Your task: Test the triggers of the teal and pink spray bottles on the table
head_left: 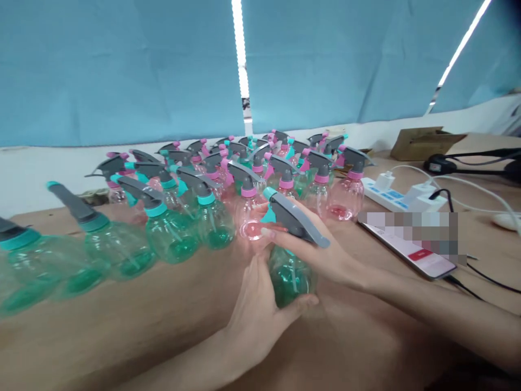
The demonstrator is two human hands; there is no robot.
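Observation:
A green spray bottle [291,274] with a grey and turquoise trigger head [299,217] stands between my hands, close to me. My left hand [264,307] is wrapped round the lower body, its thumb across the near side. Around the neck, just under the trigger head, my right hand [317,247] is closed; part of its fingers is hidden behind the head. Directly beyond stands a pink spray bottle [249,209]. Left of my hands is a row of green spray bottles, the nearest being one with a turquoise collar [215,222].
Several more pink and green spray bottles [321,184] crowd the table's back. On the right lie a white power strip [386,194] with plugs, a phone [419,252] on a cable, and a cardboard box [419,144]. A blue curtain [142,70] hangs behind.

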